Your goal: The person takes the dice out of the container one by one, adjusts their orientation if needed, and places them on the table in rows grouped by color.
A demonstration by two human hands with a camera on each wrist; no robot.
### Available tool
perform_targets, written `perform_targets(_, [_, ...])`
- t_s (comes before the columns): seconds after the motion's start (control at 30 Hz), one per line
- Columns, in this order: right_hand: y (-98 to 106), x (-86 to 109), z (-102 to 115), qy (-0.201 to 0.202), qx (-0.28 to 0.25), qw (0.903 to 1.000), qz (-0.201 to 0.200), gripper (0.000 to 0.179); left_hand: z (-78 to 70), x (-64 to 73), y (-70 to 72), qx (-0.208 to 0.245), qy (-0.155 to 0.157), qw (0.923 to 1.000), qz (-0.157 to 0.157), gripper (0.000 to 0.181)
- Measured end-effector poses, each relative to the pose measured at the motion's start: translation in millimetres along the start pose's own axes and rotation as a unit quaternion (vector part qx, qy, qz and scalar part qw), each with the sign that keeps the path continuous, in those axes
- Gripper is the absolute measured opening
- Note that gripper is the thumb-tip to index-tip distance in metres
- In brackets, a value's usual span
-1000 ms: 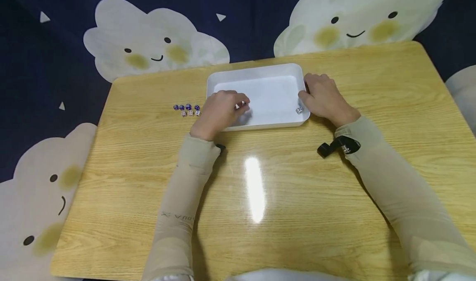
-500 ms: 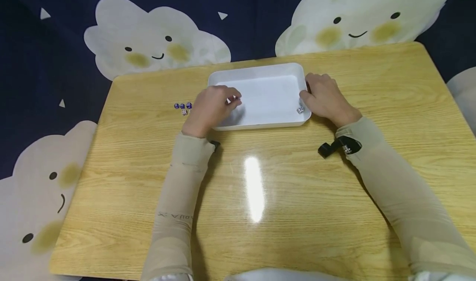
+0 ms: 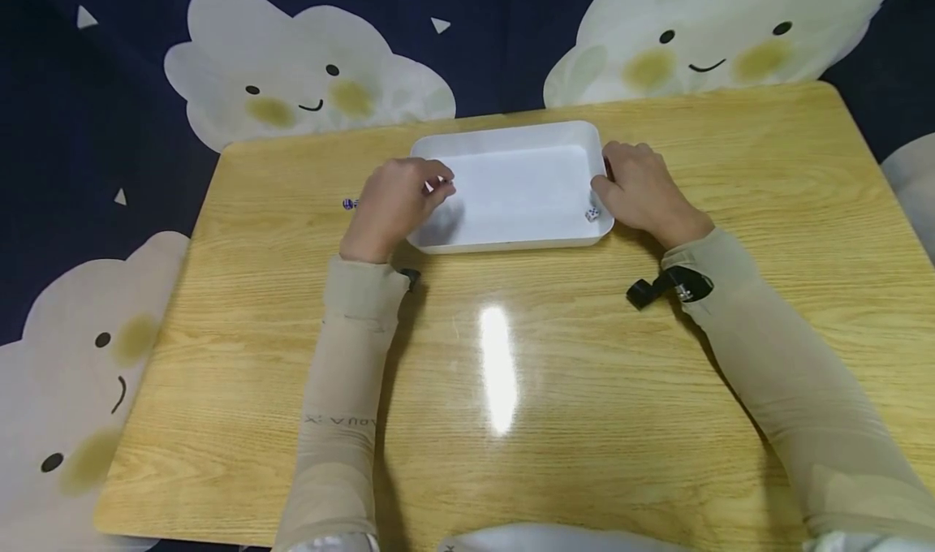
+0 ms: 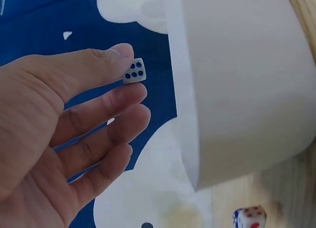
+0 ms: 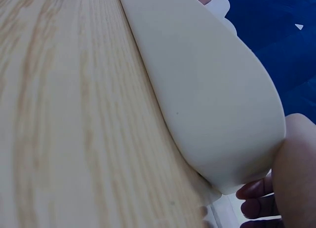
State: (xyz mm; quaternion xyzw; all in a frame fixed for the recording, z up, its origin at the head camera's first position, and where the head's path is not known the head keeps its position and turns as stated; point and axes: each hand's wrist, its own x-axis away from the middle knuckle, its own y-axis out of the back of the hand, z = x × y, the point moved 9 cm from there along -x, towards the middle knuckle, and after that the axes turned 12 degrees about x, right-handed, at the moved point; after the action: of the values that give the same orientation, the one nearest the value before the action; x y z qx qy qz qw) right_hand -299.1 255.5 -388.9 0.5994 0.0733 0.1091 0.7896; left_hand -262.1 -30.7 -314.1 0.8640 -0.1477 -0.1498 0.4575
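Observation:
My left hand (image 3: 398,203) pinches a small white die (image 4: 135,71) with blue dots between thumb and index finger. It hovers at the left end of a shallow white tray (image 3: 526,199), its fingertips overlapping the tray's left rim in the head view. The other fingers are loosely bent. At the tray's right end, my right hand (image 3: 641,191) grips the wall, thumb over the rim and fingers outside. Inside the tray's near right corner lies one white die with dark dots (image 3: 592,213).
Left of the tray, a blue die (image 3: 349,204) shows past my left hand, which hides most of the dice there. A white die with red dots (image 4: 253,217) sits there in the left wrist view. A cloud-patterned dark curtain (image 3: 504,40) hangs behind the wooden table (image 3: 241,333).
My left hand has moved left with the pinched die, from over the tray to its left end, covering most of the dice on the table. My right hand stays on the tray.

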Motion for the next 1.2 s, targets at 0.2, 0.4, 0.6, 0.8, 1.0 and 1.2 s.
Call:
perform_targets(0.2, [-0.6,-0.4,-0.5,-0.002,0.002,1.0,0.0,0.033,14.5,4.4,8.6,-0.001,0.03,0.9995,-0.003,0.02])
perform_targets(0.4, [-1.6,-0.9,-1.2,0.0,0.001,1.0,0.0,0.034,27.0,6.5,16.0,0.003,0.039,0.9991,-0.015,0.02])
perform_targets(0.6, [-1.1,-0.5,-1.4,0.002,-0.001,1.0,0.001,0.032,37.9,9.7,23.3,0.012,0.06,0.9978,-0.023,0.02])
perform_targets(0.8, [-1.2,-0.2,-1.2,0.001,-0.003,1.0,0.0,0.033,49.4,14.5,31.1,0.016,0.078,0.9962,-0.036,0.019])
perform_targets(1.0, [-1.0,-0.4,-1.4,-0.002,-0.003,1.0,0.002,0.035,60.8,20.1,36.0,0.027,0.099,0.9943,-0.03,0.018])
perform_targets(1.2, [-1.3,-0.6,-1.5,-0.003,-0.005,1.0,0.003,0.035,69.8,25.0,38.0,0.036,0.134,0.9902,-0.01,0.021])
